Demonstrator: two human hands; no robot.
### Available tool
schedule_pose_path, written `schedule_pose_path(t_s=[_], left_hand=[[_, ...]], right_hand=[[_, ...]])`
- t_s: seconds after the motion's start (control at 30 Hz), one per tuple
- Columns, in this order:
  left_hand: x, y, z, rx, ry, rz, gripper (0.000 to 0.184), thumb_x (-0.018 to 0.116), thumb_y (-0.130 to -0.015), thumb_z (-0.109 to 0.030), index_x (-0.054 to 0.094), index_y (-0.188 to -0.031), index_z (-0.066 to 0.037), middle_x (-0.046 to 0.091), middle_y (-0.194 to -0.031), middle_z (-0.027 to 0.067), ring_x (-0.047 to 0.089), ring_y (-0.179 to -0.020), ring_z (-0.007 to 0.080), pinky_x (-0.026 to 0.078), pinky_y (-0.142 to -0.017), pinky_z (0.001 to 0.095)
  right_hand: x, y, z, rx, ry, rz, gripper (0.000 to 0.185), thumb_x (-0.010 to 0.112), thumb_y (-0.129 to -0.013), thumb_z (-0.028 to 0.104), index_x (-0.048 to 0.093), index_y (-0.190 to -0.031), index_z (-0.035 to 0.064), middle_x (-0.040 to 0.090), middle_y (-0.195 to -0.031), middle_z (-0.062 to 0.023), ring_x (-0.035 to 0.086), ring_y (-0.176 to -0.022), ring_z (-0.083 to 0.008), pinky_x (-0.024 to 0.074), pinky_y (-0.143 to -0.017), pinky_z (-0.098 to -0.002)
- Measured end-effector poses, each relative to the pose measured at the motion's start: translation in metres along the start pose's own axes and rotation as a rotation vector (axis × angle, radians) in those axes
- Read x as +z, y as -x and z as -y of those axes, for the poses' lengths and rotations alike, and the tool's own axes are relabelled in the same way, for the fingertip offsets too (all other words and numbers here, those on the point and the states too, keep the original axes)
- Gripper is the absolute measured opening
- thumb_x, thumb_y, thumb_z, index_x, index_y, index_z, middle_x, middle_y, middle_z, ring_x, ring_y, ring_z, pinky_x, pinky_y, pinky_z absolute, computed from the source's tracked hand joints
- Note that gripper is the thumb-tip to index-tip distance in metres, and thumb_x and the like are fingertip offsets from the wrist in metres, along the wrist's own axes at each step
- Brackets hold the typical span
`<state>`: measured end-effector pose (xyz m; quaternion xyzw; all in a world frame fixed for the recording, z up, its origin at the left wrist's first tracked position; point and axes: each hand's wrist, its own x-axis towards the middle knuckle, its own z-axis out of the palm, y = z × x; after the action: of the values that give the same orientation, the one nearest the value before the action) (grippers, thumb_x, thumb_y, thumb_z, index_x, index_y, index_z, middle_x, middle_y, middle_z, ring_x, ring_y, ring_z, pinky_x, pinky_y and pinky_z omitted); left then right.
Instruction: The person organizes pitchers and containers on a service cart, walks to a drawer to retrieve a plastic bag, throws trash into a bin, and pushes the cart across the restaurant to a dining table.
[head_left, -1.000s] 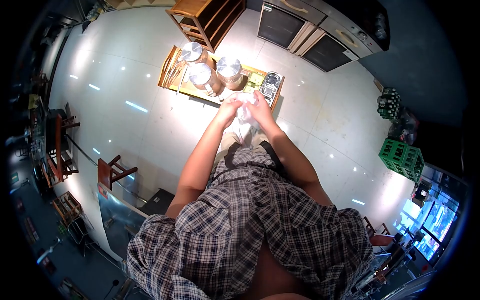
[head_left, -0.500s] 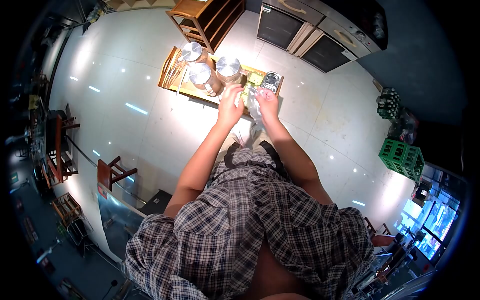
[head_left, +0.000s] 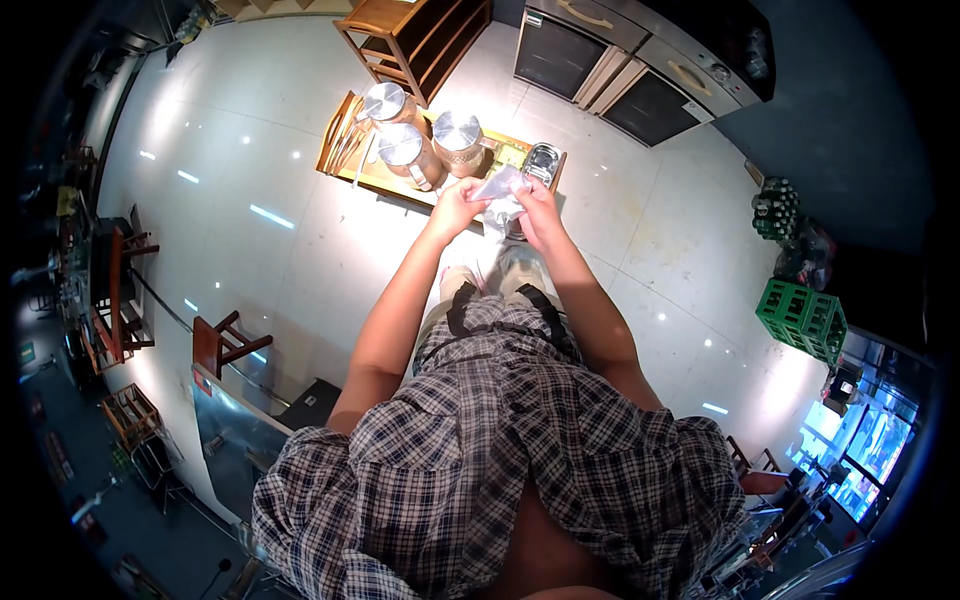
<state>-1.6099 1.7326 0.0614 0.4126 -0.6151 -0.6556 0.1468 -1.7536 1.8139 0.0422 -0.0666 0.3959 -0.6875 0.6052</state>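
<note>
A thin, see-through piece of crumpled plastic is spread between my two hands; whether it is a bag or a glove I cannot tell. My left hand pinches its left edge. On the other side, my right hand is closed on the right edge. Both are held over the near side of a wooden tray-like table. Three jars with silver lids, a front one, a back one and a right one, stand left of the plastic. A shiny metal container sits beyond my right hand.
Wooden utensils lie at the table's left end. Behind it stands a wooden shelf rack, with metal cabinets at the back right. A green crate is far right, and a wooden stool is to the left.
The plastic hung narrow from my right hand, with my left hand beside it. Now my left hand has hold of it too, and it is spread wider and higher between both.
</note>
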Motion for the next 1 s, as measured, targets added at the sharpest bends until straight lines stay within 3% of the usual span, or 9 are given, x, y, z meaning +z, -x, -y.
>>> schedule_pose_path(t_s=[0.07, 0.23, 0.43, 0.57, 0.67, 0.73, 0.77, 0.9, 1.0], left_hand=[[-0.001, 0.002, -0.003, -0.035, -0.065, 0.015, 0.02, 0.064, -0.077, 0.001, 0.06, -0.097, 0.0, 0.062, -0.088, 0.0008, 0.055, -0.079, 0.0072, 0.045, -0.07, 0.0216], [-0.01, -0.001, -0.001, -0.105, -0.085, 0.198, 0.022, 0.065, -0.077, -0.004, 0.061, -0.098, 0.0, 0.061, -0.087, 0.0022, 0.054, -0.08, 0.0074, 0.044, -0.072, 0.0231], [-0.009, 0.005, -0.019, -0.173, -0.053, 0.27, 0.031, 0.065, -0.079, -0.013, 0.058, -0.106, -0.001, 0.061, -0.092, 0.0026, 0.052, -0.084, 0.0074, 0.043, -0.075, 0.0236], [-0.013, -0.002, -0.006, -0.205, -0.032, 0.296, 0.025, 0.06, -0.084, -0.015, 0.06, -0.104, 0.0, 0.06, -0.084, 0.0003, 0.05, -0.075, 0.0061, 0.042, -0.067, 0.0217], [-0.009, -0.002, 0.001, -0.114, -0.161, 0.146, 0.019, 0.058, -0.085, -0.013, 0.063, -0.098, 0.001, 0.059, -0.076, -0.0021, 0.047, -0.067, 0.0047, 0.04, -0.06, 0.0208], [-0.005, -0.004, 0.01, -0.089, -0.188, 0.014, 0.017, 0.058, -0.086, -0.013, 0.064, -0.094, 0.001, 0.058, -0.072, -0.003, 0.046, -0.063, 0.0046, 0.039, -0.058, 0.0206], [-0.003, -0.005, 0.018, -0.074, -0.161, -0.122, 0.016, 0.058, -0.086, -0.012, 0.065, -0.092, 0.001, 0.058, -0.071, -0.0032, 0.046, -0.063, 0.0044, 0.039, -0.058, 0.0205], [0.006, 0.003, 0.022, -0.05, 0.047, -0.254, 0.015, 0.057, -0.086, -0.011, 0.064, -0.094, 0.0, 0.06, -0.075, -0.0026, 0.048, -0.065, 0.0037, 0.039, -0.058, 0.0199], [0.017, 0.006, 0.017, -0.06, 0.252, -0.191, 0.017, 0.057, -0.087, -0.012, 0.063, -0.099, -0.001, 0.062, -0.081, -0.002, 0.051, -0.068, 0.0038, 0.041, -0.06, 0.0197]], right_hand=[[-0.005, 0.0, 0.003, -0.003, 0.06, -0.001, 0.021, 0.056, -0.085, 0.008, 0.054, -0.105, -0.0002, 0.061, -0.095, -0.008, 0.059, -0.086, -0.015, 0.047, -0.078, -0.0285], [-0.009, 0.004, 0.009, 0.274, 0.082, -0.078, 0.021, 0.055, -0.087, 0.013, 0.057, -0.103, -0.0008, 0.063, -0.092, -0.0069, 0.059, -0.082, -0.0126, 0.0474, -0.074, -0.0268], [-0.016, 0.002, 0.003, -0.016, 0.712, 0.088, 0.024, 0.056, -0.088, 0.015, 0.055, -0.107, 0.0012, 0.062, -0.095, -0.0036, 0.058, -0.083, -0.0118, 0.0461, -0.077, -0.0259], [-0.022, -0.002, 0.0, 0.058, 0.644, 0.149, 0.026, 0.059, -0.086, 0.014, 0.054, -0.108, 0.0009, 0.061, -0.095, -0.0042, 0.057, -0.084, -0.012, 0.0451, -0.077, -0.0256], [-0.013, 0.002, -0.003, -0.284, 0.856, 0.053, 0.033, 0.063, -0.081, 0.012, 0.052, -0.11, 0.0005, 0.058, -0.102, -0.0094, 0.056, -0.087, -0.0156, 0.0453, -0.077, -0.0271], [0.01, 0.02, 0.018, -0.865, 1.538, -0.474, 0.038, 0.066, -0.077, 0.009, 0.051, -0.111, 0.0008, 0.053, -0.107, -0.0143, 0.057, -0.091, -0.0207, 0.0457, -0.078, -0.0289], [0.018, 0.027, 0.024, -0.878, 1.509, -0.494, 0.04, 0.066, -0.076, 0.01, 0.051, -0.112, 0.0013, 0.051, -0.108, -0.0164, 0.057, -0.089, -0.0245, 0.0472, -0.077, -0.0308], [0.013, 0.023, -0.008, -0.43, 1.04, -0.3, 0.04, 0.064, -0.078, 0.011, 0.05, -0.113, -0.0012, 0.053, -0.107, -0.017, 0.058, -0.09, -0.023, 0.0492, -0.074, -0.0322], [-0.003, 0.008, -0.036, -0.369, 1.097, -0.307, 0.038, 0.064, -0.08, 0.01, 0.05, -0.112, -0.004, 0.057, -0.105, -0.0163, 0.058, -0.092, -0.0193, 0.0487, -0.075, -0.0304]])
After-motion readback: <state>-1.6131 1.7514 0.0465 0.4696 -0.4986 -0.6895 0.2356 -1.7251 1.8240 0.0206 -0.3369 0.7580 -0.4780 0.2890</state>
